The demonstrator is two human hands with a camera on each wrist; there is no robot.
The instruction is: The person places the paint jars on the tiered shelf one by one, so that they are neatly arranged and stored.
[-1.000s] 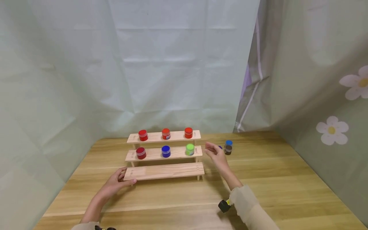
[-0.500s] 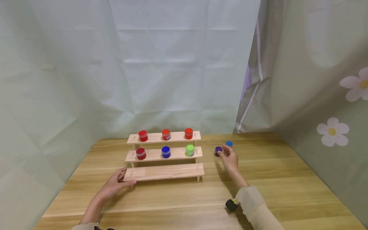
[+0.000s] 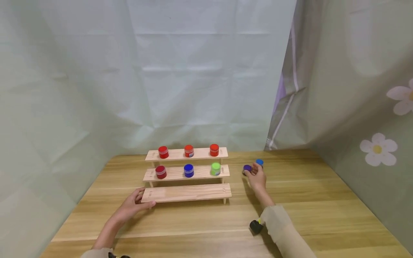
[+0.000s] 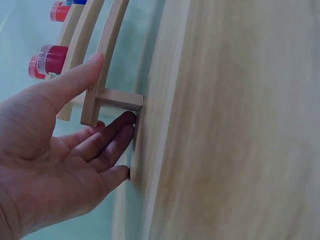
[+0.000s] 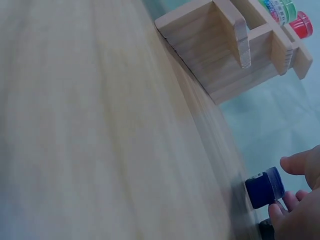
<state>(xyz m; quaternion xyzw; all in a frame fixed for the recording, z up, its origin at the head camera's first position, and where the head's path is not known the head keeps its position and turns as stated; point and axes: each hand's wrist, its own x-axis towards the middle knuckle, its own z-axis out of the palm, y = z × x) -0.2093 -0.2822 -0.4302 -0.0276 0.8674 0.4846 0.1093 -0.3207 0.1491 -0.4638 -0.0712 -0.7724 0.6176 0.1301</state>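
Note:
A three-tier wooden rack point(image 3: 187, 192) stands on the table, with paint jars on its two upper tiers. At the lowest tier's left end, my left hand point(image 3: 131, 207) grips the board, thumb point(image 4: 82, 75) on its front edge and fingers around the end. My right hand point(image 3: 259, 181) is right of the rack, at a purple paint jar point(image 3: 247, 168). In the right wrist view, thumb and fingers spread on either side of this dark jar point(image 5: 261, 189), with a gap at the thumb. Behind the hand is a blue-lidded jar point(image 3: 259, 163). A dark jar point(image 5: 266, 229) is mostly hidden by the fingers.
Three red jars point(image 3: 188, 151) line the top tier. On the middle tier are a dark red jar point(image 3: 160, 172), a blue jar point(image 3: 188, 170) and a green jar point(image 3: 216, 169). Pale curtains point(image 3: 200, 89) hang behind the wooden table point(image 3: 193, 229).
From beside the rack's right end, my right hand has moved right to the purple jar and lowered slightly. My left hand keeps its place on the rack. The head view has shifted slightly.

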